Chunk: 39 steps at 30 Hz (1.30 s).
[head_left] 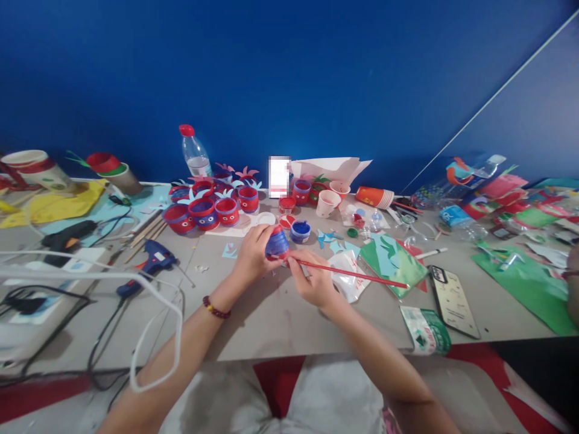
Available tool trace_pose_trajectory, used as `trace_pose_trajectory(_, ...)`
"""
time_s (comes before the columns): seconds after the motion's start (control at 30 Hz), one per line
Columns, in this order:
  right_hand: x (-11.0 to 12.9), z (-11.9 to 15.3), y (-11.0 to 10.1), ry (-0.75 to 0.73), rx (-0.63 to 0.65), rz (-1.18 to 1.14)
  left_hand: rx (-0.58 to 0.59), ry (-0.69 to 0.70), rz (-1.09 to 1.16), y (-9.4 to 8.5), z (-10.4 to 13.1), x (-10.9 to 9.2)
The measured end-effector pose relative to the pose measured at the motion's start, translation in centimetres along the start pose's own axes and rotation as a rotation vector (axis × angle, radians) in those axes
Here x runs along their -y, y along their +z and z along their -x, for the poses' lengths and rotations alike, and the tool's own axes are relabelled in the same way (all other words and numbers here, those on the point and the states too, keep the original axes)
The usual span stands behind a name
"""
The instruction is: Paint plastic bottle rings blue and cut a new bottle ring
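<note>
My left hand (254,252) is wrapped round a small cup (277,242) painted red and blue, held above the table. In my right hand (311,278) is a thin red paintbrush (353,273), pinched near its tip, which meets the cup's lower right side; the handle points right. Just behind the cup sits an open jar of blue paint (300,230), with a red-topped lid (286,222) beside it and a jar of red paint (286,205) farther back. Several red and blue cups with eyes and paper leaves (203,212) stand to the left.
A blue glue gun (151,262), wooden sticks and cables lie left, near a white power strip (27,313). A bottle (195,154) stands behind the cups. Rightward are paper cups (328,204), green paper (520,283), a phone (453,301) and a green-white packet (425,330). Part of another person shows far right.
</note>
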State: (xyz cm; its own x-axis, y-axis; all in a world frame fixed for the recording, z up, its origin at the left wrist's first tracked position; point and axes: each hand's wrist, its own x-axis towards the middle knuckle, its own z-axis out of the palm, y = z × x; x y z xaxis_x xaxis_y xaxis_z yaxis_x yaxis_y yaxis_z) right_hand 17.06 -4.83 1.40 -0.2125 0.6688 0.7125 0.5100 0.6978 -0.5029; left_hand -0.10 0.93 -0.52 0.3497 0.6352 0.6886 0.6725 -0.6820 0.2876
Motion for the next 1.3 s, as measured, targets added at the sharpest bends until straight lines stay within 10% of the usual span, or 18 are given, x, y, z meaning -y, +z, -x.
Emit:
trace_pose_trajectory(0.53,-1.2,-0.4,-1.0,-0.037,-0.137,0.151,0.053,-0.083,0.052,-0.5,-0.3,-0.1)
trace_pose_trajectory(0.93,-3.0,-0.8,-2.4,0.289,-0.335,-0.116,0.064,-0.244,0.271,-0.9,-0.2,-0.3)
trace_pose_trajectory(1.3,-3.7,-1.2,-2.5,0.298,0.125,-0.416,0.110,-0.406,0.923,-0.7,-0.1,0.5)
